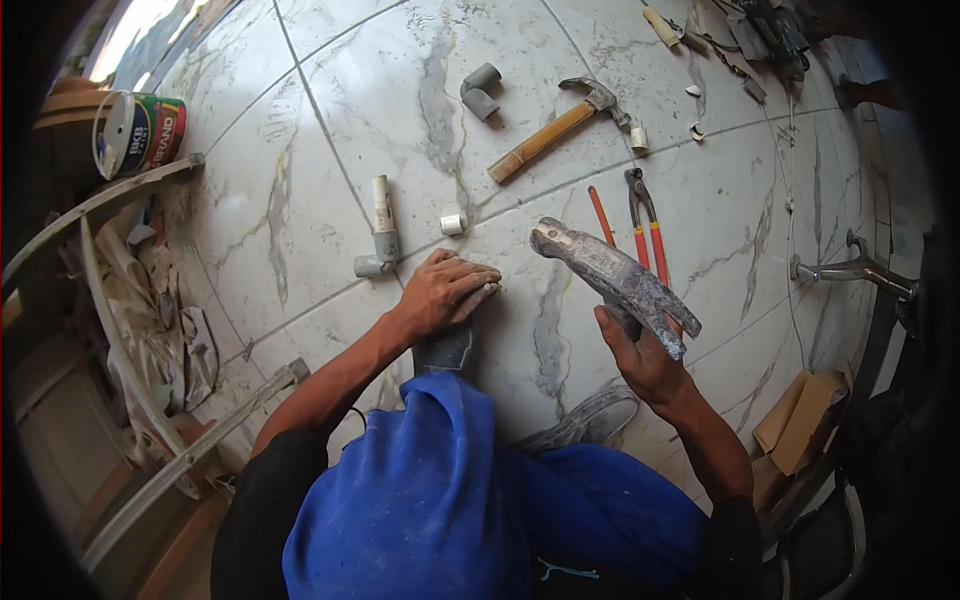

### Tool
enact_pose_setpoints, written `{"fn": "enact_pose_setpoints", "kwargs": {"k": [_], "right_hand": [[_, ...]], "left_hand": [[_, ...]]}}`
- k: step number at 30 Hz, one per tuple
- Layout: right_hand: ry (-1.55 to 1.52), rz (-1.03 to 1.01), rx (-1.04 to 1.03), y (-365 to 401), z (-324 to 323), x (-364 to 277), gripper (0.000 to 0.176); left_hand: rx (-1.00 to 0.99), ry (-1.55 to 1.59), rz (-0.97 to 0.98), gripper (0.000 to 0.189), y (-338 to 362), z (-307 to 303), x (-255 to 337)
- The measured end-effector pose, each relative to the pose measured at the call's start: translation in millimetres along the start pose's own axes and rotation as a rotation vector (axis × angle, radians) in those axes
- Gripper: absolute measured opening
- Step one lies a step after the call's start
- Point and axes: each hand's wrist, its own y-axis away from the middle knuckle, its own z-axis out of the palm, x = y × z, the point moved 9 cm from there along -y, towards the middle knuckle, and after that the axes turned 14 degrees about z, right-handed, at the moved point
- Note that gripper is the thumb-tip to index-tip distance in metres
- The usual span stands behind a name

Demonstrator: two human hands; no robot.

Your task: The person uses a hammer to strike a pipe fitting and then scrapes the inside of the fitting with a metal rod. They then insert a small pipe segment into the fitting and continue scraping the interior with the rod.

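Observation:
My right hand (650, 362) is closed round a worn, dust-caked claw hammer (615, 272), held up above the floor with its head toward the camera. My left hand (447, 288) is low over the tip of a dark shoe (445, 350), its fingers bent and pressed together. Whatever those fingers hold, if anything, is hidden. Just beyond them lies a short white pipe piece (453, 224). To their left, a grey elbow fitting (378, 255) has a white pipe stub (382, 203) in it.
Farther out on the tiles (345, 110) lie a wooden-handled claw hammer (560, 125), a grey elbow (481, 92), red-handled pincers (645, 225) and a thin red stick (601, 215). A paint bucket (160, 135) and metal frame (125, 190) stand left; cardboard (800, 420) sits right.

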Motion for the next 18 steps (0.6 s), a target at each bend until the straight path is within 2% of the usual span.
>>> {"fn": "enact_pose_setpoints", "kwargs": {"k": [1,2,6,8,12,14,15,17,18], "right_hand": [[-0.045,0.09,-0.003,-2,0,7,0.017],[0.022,0.006,-0.037,-2,4,3,0.017],[0.026,0.027,-0.084,-2,12,11,0.019],[0.165,-0.217,-0.066,6,18,1,0.022],[0.296,-0.273,-0.079,10,19,-6,0.027],[0.096,-0.186,-0.089,9,14,-4,0.031],[0.096,-0.186,-0.09,9,12,-8,0.031],[0.21,-0.343,-0.052,17,9,-28,0.033],[0.097,-0.368,-0.047,17,6,-32,0.033]], "left_hand": [[0.034,0.002,0.003,0.023,0,-2,-1],[0.036,0.004,-0.003,0.023,2,0,-3],[0.036,0.094,-0.061,0.024,10,5,-16],[0.054,0.109,-0.062,0.024,11,2,-17],[0.039,0.147,0.056,0.027,5,-6,-6],[0.033,0.141,0.125,0.028,5,-9,-2],[0.017,0.145,0.157,0.029,5,-8,1],[0.001,0.152,0.186,0.031,6,-6,4],[-0.022,0.116,0.207,0.031,5,-6,7]]}}
